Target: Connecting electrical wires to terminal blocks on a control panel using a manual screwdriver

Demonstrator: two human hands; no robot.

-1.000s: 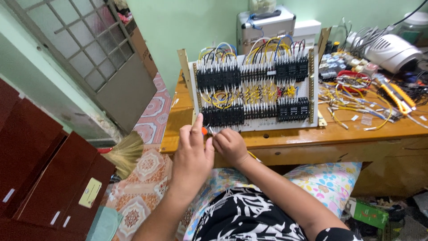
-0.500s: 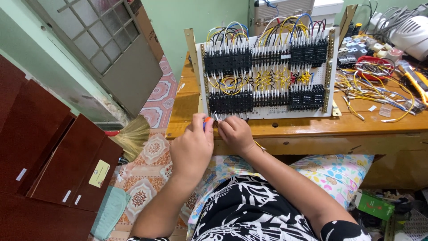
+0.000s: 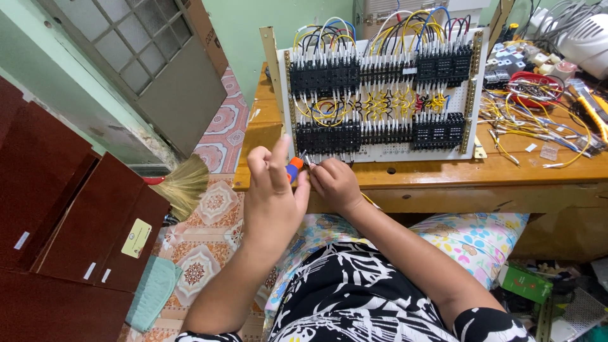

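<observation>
At the near left corner of the wiring panel [image 3: 380,88], propped upright on the table [image 3: 443,174], the left hand [image 3: 273,196] pinches an orange-handled screwdriver [image 3: 294,170] while the right hand [image 3: 334,183] pinches a thin wire [image 3: 306,158] steady against its tip.

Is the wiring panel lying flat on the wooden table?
No. The white wiring panel stands upright on the wooden table, its face toward the person, with both hands, left and right, at its lower left corner.

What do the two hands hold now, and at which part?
The left hand holds an orange-handled tool by its handle. What the right hand pinches cannot be told.
</observation>
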